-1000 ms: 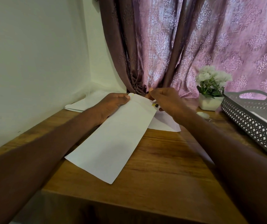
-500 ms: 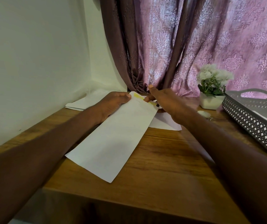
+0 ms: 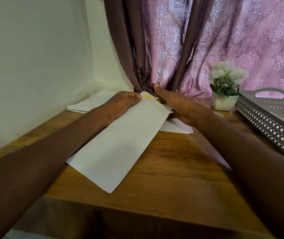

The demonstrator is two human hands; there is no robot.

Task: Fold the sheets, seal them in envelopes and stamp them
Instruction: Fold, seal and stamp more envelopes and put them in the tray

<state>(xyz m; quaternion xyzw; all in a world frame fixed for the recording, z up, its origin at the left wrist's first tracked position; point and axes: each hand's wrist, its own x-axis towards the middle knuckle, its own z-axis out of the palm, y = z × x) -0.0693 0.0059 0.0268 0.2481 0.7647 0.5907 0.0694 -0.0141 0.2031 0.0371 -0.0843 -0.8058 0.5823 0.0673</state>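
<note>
White paper: the long envelope [image 3: 120, 144] lies slantwise on the wooden worktop [image 3: 172, 169]. The left hand [image 3: 120, 105] pins its far corner, fingers curled onto it beside a yellow stamp [image 3: 148, 96]. The right hand [image 3: 177, 106] lies flat, fingers released, and should press the stamp down evenly. Spare sheets [image 3: 177, 128] crowd underneath; plant pot [image 3: 224, 102] and grey tray [image 3: 272, 118] stand right.
</note>
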